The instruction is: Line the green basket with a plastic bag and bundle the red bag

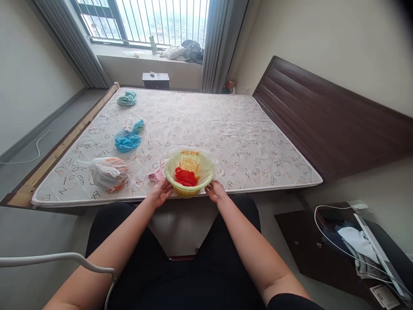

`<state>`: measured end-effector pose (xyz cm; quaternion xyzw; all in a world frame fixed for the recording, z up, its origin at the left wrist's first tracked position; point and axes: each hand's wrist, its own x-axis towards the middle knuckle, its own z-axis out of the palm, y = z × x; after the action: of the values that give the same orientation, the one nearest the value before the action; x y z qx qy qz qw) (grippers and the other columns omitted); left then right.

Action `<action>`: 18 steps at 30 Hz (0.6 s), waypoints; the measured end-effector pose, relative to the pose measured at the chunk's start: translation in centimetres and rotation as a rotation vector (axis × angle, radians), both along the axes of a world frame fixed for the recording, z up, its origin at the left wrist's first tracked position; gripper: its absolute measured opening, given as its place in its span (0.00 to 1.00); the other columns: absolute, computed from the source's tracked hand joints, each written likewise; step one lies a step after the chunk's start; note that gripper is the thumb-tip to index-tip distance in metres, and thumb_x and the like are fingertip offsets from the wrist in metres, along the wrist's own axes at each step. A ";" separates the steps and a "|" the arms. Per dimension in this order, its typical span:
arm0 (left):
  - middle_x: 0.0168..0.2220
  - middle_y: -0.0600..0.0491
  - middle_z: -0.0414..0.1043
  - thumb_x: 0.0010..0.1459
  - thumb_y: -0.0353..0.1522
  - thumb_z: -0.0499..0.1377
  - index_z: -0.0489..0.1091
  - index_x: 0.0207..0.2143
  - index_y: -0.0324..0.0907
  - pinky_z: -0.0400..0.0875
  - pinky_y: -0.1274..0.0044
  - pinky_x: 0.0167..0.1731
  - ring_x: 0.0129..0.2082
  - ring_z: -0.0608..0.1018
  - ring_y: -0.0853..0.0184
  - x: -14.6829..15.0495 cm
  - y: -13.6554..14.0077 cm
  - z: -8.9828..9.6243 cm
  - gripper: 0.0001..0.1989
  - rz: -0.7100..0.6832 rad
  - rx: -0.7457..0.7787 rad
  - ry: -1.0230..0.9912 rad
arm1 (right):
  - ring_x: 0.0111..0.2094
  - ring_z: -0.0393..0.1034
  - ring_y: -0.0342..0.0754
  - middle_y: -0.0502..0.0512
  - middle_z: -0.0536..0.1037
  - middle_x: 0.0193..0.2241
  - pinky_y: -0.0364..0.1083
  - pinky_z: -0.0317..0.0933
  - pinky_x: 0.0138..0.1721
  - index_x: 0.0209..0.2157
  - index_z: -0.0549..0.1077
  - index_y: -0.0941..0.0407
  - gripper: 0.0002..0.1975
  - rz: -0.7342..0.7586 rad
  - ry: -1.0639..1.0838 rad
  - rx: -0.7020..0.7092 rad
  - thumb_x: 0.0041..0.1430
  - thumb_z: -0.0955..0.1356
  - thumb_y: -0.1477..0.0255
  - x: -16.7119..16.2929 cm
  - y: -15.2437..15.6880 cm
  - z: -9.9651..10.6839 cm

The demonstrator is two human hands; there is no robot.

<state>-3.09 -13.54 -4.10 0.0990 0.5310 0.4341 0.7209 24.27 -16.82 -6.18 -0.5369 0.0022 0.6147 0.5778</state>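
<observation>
At the mattress's near edge is a round yellow basket (185, 192), lined with a thin, clear plastic bag. A crumpled red thing (186, 177) lies in it; its kind I cannot make out. My left hand (160, 192) holds the basket's left side below the rim, its fingers against the wall. On the opposite side my right hand (216, 191) grips it too, with some fingertips hidden. A pink cloth (157, 175) lies just behind my left hand, partly covered by the basket.
On the patterned mattress (238, 142), a knotted white bag (108, 173), a blue plastic bag (128, 141) and a folded teal cloth (127, 98) lie to the left. A dark headboard (329, 112) and a cluttered nightstand (309, 249) stand right. A white tube (58, 259) crosses my left forearm.
</observation>
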 end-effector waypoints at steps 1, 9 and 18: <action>0.36 0.54 0.80 0.67 0.33 0.68 0.75 0.40 0.45 0.79 0.79 0.31 0.30 0.82 0.70 0.0 0.0 -0.1 0.04 0.016 0.008 -0.003 | 0.28 0.74 0.43 0.44 0.80 0.29 0.40 0.70 0.30 0.38 0.70 0.52 0.16 -0.006 -0.009 0.009 0.50 0.76 0.77 -0.1 -0.1 0.1; 0.33 0.55 0.78 0.64 0.23 0.64 0.70 0.41 0.43 0.80 0.78 0.29 0.25 0.81 0.70 0.5 0.3 0.3 0.08 0.007 0.052 0.085 | 0.23 0.72 0.42 0.41 0.77 0.26 0.44 0.73 0.27 0.38 0.64 0.49 0.16 -0.092 -0.146 0.037 0.54 0.74 0.71 -0.2 -0.4 0.6; 0.38 0.56 0.79 0.66 0.24 0.61 0.70 0.48 0.46 0.81 0.81 0.33 0.30 0.82 0.72 1.6 -0.4 1.1 0.11 0.118 0.238 0.162 | 0.28 0.76 0.43 0.45 0.81 0.32 0.42 0.71 0.27 0.39 0.68 0.49 0.13 -0.188 -0.044 0.101 0.58 0.75 0.69 -1.0 -1.0 1.8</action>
<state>-1.45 -13.96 -3.01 0.1871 0.5372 0.5263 0.6320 23.24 -17.82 -4.33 -0.5177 0.0087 0.5453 0.6592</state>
